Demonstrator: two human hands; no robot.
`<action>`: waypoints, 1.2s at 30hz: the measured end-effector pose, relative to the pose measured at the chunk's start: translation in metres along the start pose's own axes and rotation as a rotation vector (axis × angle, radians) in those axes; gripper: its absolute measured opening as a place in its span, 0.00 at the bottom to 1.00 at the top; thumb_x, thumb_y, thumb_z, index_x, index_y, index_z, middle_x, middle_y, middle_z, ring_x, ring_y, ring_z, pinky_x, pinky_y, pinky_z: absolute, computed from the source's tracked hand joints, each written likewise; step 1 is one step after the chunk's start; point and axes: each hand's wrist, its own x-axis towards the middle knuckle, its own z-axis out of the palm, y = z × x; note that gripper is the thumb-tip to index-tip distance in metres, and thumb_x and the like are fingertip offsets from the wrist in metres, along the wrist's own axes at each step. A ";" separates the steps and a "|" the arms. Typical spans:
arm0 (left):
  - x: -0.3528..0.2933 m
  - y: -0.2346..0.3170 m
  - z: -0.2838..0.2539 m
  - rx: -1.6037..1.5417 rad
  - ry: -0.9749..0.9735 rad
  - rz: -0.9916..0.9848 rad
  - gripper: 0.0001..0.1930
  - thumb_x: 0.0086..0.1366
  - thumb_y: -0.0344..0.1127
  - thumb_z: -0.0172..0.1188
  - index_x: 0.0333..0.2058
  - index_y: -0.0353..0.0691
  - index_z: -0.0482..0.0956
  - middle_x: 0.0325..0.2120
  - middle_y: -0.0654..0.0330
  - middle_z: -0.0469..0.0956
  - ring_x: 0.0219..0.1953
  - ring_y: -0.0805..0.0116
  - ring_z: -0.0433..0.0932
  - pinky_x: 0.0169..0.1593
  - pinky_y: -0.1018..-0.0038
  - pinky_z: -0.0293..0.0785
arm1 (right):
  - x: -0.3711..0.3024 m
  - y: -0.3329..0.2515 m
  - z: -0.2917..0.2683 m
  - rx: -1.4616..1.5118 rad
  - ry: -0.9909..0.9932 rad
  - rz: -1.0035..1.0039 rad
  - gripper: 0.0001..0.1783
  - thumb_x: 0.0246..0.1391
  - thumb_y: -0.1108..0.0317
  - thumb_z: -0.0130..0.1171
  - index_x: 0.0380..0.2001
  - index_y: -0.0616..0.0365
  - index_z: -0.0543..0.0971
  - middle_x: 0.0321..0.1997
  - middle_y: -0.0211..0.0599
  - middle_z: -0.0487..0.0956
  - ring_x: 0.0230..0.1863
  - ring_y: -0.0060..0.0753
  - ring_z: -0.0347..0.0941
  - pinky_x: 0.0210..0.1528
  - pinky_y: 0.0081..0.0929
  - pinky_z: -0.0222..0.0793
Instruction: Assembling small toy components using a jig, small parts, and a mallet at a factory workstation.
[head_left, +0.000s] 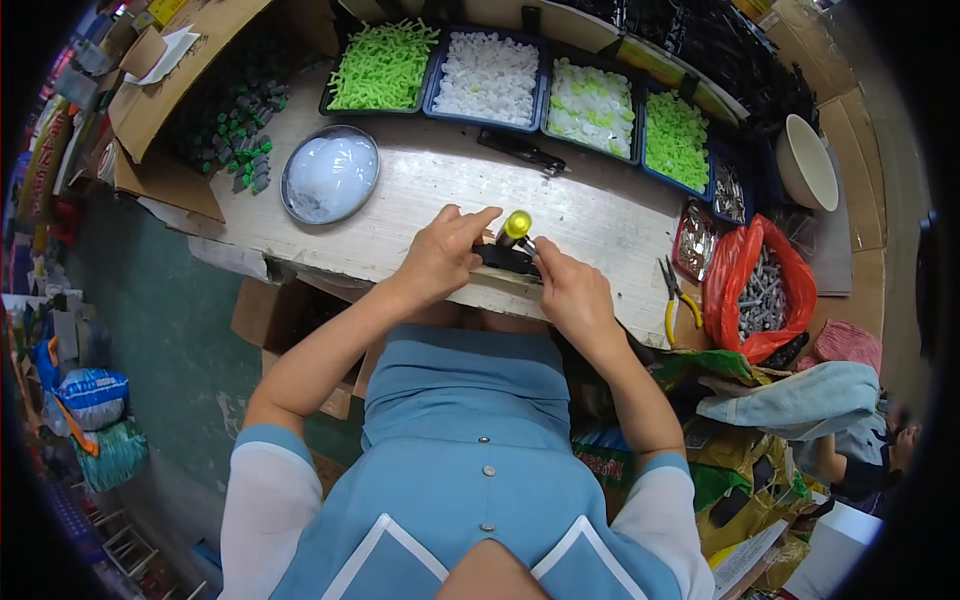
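Observation:
At the near edge of the worktable, my right hand (578,292) is closed around the handle of what looks like a small hammer (517,225). Its round yellow-green face points up and its middle is dark. Below the hammer lies a black piece (510,259), whose exact kind I cannot make out. My left hand (440,252) is at the left end of that piece, its lower fingers curled against it and one finger stretched toward the hammer head. The hammer hides part of the black piece.
Along the back stand blue trays (487,122) of green and white small parts. A round metal dish (330,215) and grey-green pieces (250,160) lie left. At right are yellow-handled pliers (671,300), a red bag (728,285) of grey parts and a cream bowl (808,165).

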 end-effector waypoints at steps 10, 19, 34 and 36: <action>-0.036 0.017 0.041 0.261 0.365 0.214 0.21 0.46 0.23 0.50 0.43 0.36 0.73 0.43 0.57 0.73 0.48 0.59 0.68 0.48 0.61 0.59 | 0.017 0.003 -0.005 0.008 0.009 -0.017 0.13 0.56 0.65 0.48 0.43 0.54 0.74 0.28 0.50 0.77 0.31 0.52 0.74 0.30 0.40 0.68; -0.045 0.023 0.069 0.307 0.299 0.249 0.20 0.48 0.26 0.50 0.43 0.29 0.73 0.48 0.50 0.71 0.57 0.53 0.64 0.59 0.58 0.55 | 0.016 -0.012 0.017 -0.009 -0.042 -0.166 0.10 0.49 0.66 0.51 0.36 0.51 0.69 0.22 0.43 0.75 0.24 0.51 0.73 0.24 0.42 0.67; -0.002 -0.012 0.021 0.094 0.185 0.471 0.17 0.45 0.23 0.53 0.38 0.36 0.75 0.32 0.54 0.71 0.37 0.57 0.70 0.43 0.66 0.65 | -0.017 0.107 0.009 -0.528 0.361 0.163 0.13 0.54 0.66 0.50 0.44 0.52 0.73 0.24 0.37 0.72 0.27 0.41 0.70 0.29 0.38 0.61; 0.007 -0.011 0.013 0.089 0.148 0.501 0.17 0.45 0.24 0.54 0.38 0.36 0.75 0.32 0.55 0.71 0.37 0.58 0.71 0.42 0.66 0.66 | -0.022 0.132 0.011 -0.535 0.386 0.099 0.14 0.51 0.68 0.53 0.43 0.55 0.73 0.32 0.36 0.71 0.37 0.37 0.67 0.38 0.35 0.55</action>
